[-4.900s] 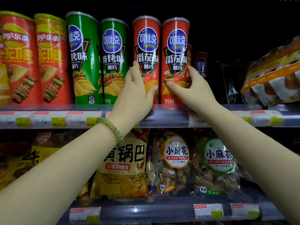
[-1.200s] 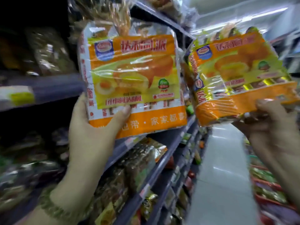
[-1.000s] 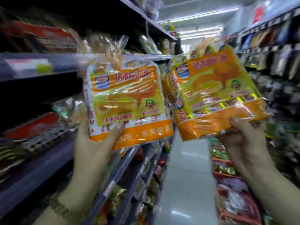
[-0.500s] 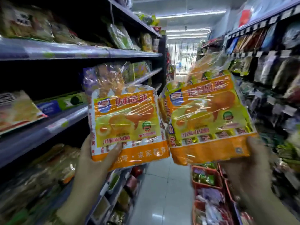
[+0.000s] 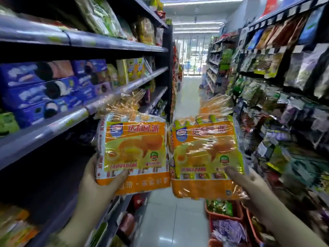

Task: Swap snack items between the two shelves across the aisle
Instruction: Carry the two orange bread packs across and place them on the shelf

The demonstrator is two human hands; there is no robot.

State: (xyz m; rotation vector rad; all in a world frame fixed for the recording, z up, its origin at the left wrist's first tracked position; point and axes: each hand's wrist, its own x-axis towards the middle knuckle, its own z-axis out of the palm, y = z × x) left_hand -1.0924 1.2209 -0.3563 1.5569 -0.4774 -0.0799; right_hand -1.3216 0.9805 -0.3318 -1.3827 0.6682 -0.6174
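Observation:
I hold two orange and yellow cake packs side by side in the middle of the aisle. My left hand [image 5: 99, 182] grips the lower left corner of the left cake pack [image 5: 135, 150], thumb across its front. My right hand [image 5: 249, 182] grips the right cake pack [image 5: 206, 157] from behind and below, thumb on its front lower right. Both packs stand upright with their clear crimped tops up, and their inner edges almost touch.
A grey shelf unit [image 5: 74, 114] on the left carries blue biscuit boxes [image 5: 44, 90]. Hanging snack bags [image 5: 277, 72] fill the right-hand shelf. Red baskets [image 5: 229, 227] of snacks stand on the floor at lower right. A pale tiled aisle [image 5: 185, 107] runs ahead between them.
The view has swung from the left shelf to face down the aisle. Both packs have come lower and closer together, and the right one now stands straighter.

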